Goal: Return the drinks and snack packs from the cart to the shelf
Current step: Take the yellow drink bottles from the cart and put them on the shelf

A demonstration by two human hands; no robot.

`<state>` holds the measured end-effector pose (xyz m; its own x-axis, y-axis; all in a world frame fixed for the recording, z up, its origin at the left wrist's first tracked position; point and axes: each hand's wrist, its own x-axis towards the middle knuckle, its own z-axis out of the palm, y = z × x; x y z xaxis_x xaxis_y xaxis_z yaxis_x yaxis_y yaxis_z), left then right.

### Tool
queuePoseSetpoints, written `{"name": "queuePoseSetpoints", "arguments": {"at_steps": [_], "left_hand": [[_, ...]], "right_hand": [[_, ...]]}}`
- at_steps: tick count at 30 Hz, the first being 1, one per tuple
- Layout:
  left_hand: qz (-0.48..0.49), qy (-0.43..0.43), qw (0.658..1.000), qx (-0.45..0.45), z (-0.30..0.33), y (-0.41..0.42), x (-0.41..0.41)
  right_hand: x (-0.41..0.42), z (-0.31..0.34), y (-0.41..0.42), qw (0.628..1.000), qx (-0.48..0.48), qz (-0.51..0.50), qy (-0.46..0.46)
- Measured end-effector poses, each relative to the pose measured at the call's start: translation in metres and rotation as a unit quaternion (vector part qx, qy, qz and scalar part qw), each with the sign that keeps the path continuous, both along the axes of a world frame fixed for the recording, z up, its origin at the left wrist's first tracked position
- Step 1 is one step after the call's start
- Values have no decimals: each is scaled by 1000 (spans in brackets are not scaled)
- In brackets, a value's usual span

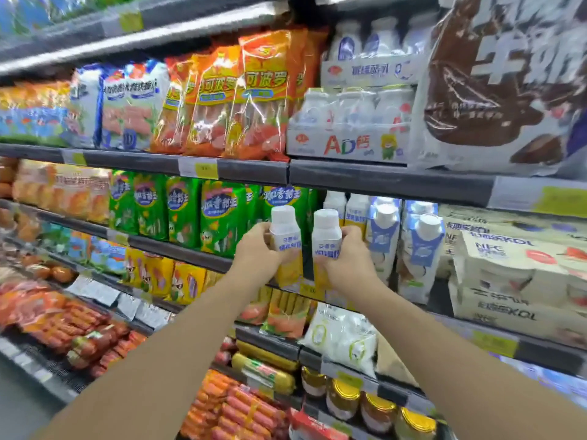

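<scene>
I have both arms stretched forward and up, bare forearms converging toward the middle. My left hand (255,249) is curled, thumb side up, gripping at about chest-of-frame height. My right hand (347,257) sits just beside it at nearly the same level, fingers wrapped and knuckles facing out to the right. The two hands are close but not touching.

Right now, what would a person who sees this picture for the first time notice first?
At centre, the left hand and right hand each grip a white-capped drink bottle, left bottle and right bottle, raised to the middle shelf. Behind them stand green snack packs; a big brown-and-white bag fills the upper right.
</scene>
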<state>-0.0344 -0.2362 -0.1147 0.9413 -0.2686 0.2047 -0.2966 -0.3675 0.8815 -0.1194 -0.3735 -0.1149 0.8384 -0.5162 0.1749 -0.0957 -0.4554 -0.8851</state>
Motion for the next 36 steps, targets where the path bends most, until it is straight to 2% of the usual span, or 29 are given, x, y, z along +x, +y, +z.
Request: {"name": "queuePoseSetpoints", "arguments": {"at_steps": [3, 7, 16, 25, 31, 36], "left_hand": [[-31, -10, 999, 19, -4, -14, 35], [-85, -24, 996, 30, -10, -33, 66], [-157, -83, 984, -10, -30, -45, 94], [-210, -120, 970, 21, -25, -54, 103], [-212, -105, 970, 59, -31, -62, 107], [-201, -104, 970, 85, -27, -72, 103]], "right_hand": [[22, -4, -4, 999, 20, -49, 4], [46, -10, -8, 994, -6, -112, -3], [60, -26, -2, 988, -2, -154, -16], [71, -34, 4, 974, 0, -226, 32], [63, -47, 19, 973, 47, -223, 34], [61, -54, 24, 980, 23, -196, 31]]}}
